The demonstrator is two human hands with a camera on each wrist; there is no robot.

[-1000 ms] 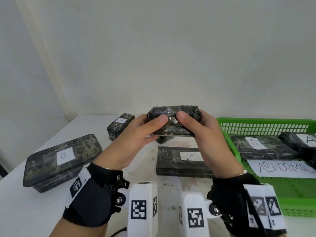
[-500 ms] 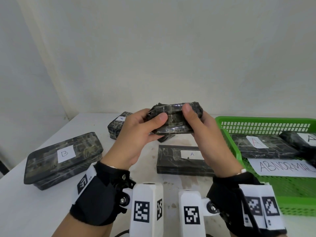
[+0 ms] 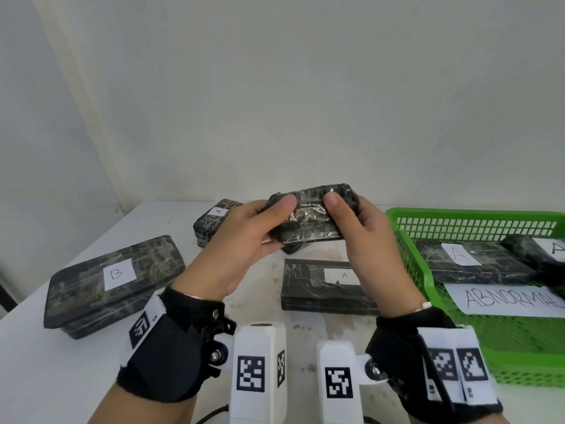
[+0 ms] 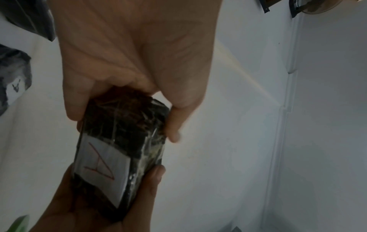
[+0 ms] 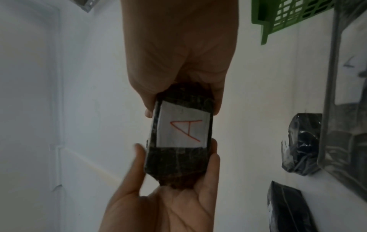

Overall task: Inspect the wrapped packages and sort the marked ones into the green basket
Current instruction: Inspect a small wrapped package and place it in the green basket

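A small dark wrapped package is held in the air above the table, gripped at either end by my left hand and my right hand, thumbs on the near face. In the head view its label is hidden. The wrist views show the far face: a white label with a red "A". The green basket stands to the right and holds two dark packages labelled "A" and a paper sheet reading "ABNORMAL".
On the white table lie a large package labelled "B" at the left, a small "A" package at the back, a flat "A" package under my right hand, and a small black bundle below the held one.
Both hands have turned the held package a little between their fingers, tilting it, and the right thumb has shifted along its face. The packages on the table and in the basket have not moved.
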